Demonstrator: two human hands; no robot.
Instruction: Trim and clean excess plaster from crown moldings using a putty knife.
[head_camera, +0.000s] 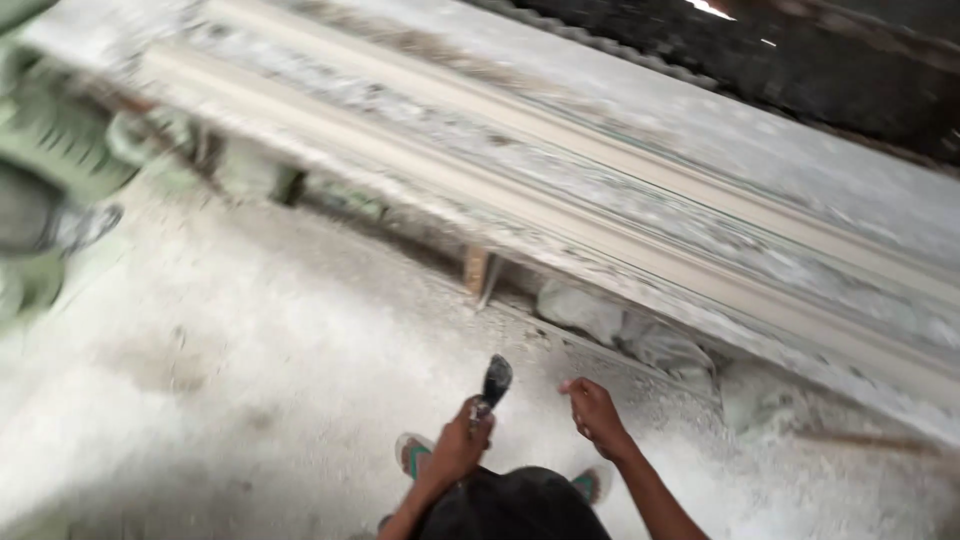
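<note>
Left hand (460, 445) bottom centre, fist closed on one dark scraper (495, 380), blade up, right hand (593, 410) just beside, loosely curled, empty, two green sandals (412, 455) below, two long pale mouldings (560, 215) on bench (800, 170) across top.

A dusty, rough grey-white floor (250, 330), matt and powdery. A long worktop (760, 180) with a mottled, plaster-crusted surface carries pale, smooth, matt moulded strips (560, 215). A small wooden block (474, 268) sits beneath. The left hand (462, 445) closes on a scraper (495, 380) with a dark, dull metal-looking blade.
</note>
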